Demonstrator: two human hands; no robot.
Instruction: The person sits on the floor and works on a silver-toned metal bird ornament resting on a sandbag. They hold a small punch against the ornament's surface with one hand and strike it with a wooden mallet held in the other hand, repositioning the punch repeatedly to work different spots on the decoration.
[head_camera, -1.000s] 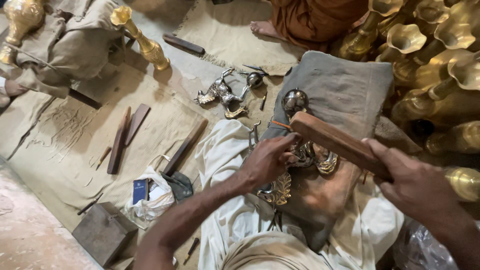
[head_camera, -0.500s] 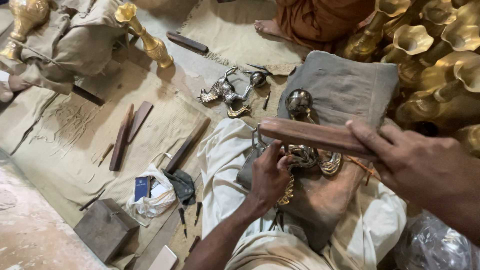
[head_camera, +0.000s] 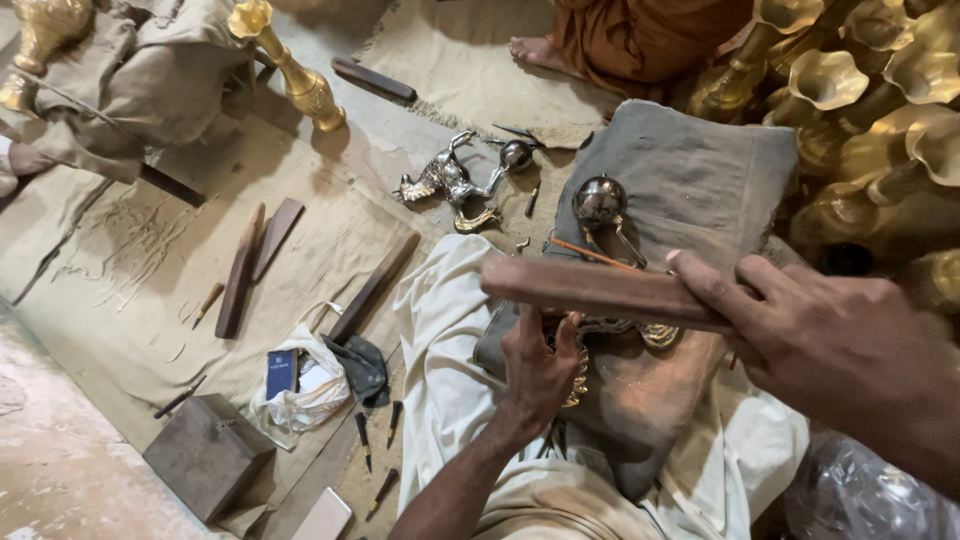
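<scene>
Head view | right hand (head_camera: 850, 350) is gripping wooden bar (head_camera: 600, 290), fingers wrapped, bar lying crosswise above left hand (head_camera: 540, 365) | left fingers are pinching metal ornament (head_camera: 580, 370) on lap pad (head_camera: 690, 190), directly below bar

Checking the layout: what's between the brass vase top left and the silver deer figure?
Head view: only bare floor and burlap edge between the brass vase and the silver deer figure.

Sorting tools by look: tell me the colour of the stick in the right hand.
Reddish-brown wood, plain; the stick shows in the head view, held by the right hand.
</scene>
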